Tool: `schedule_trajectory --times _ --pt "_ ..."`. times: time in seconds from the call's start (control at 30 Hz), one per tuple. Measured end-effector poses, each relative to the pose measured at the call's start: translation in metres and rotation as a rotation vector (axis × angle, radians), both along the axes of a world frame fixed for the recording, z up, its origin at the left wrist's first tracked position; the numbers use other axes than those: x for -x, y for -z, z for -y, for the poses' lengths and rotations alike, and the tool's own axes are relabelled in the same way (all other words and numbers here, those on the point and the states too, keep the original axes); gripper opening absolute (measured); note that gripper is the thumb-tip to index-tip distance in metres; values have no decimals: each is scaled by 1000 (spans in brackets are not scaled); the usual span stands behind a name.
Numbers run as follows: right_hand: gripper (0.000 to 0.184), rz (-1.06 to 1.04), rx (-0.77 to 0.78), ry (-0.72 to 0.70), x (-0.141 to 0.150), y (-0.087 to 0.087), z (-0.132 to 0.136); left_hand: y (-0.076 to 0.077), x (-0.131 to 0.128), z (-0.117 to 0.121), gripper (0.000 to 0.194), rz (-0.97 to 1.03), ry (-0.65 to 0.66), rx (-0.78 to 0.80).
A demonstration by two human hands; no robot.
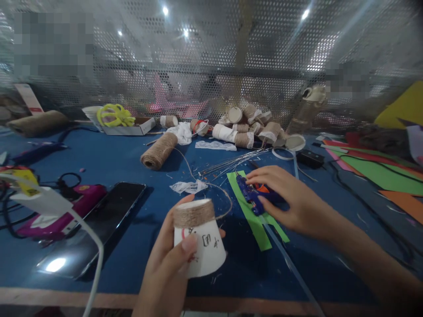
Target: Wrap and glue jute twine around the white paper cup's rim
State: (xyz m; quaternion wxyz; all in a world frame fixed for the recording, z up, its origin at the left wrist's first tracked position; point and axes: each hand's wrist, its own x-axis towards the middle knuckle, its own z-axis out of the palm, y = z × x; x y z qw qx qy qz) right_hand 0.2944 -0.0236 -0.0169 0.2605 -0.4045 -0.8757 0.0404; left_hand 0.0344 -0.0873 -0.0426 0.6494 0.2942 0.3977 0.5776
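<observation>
My left hand (168,259) is wrapped around a white paper cup (208,246) with dark and red markings, its narrow end up. Brown twine (194,212) is wound in a band around that narrow end. A loose strand runs from the band back to the twine roll (159,152) lying on the table. At the right, my right hand (280,198) has its fingers and thumb on a blue hot glue gun (249,193), which lies over green paper strips (257,235). A long clear glue stick (289,262) sticks out of the gun's rear.
Several twine-wrapped cups (244,125) are heaped at the back, near thin metal wires (231,163). A phone (99,224) and a magenta device (82,198) with cables lie left. Coloured paper (390,171) and a black cord are at the right. A perforated metal panel (205,57) stands behind.
</observation>
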Motion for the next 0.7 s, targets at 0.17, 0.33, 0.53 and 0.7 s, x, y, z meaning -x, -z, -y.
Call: schedule_trajectory --times 0.17,0.33,0.53,0.7 --pt "62 360 57 144 -34 18 -15 2 -1 0 61 61 19 -60" --pt "38 449 66 170 -25 15 -16 7 3 -1 65 84 52 -25" --pt "27 439 73 327 -11 5 -10 13 10 -5 87 92 123 39" --pt "22 393 71 387 -7 5 -7 17 10 -8 75 162 122 -28"
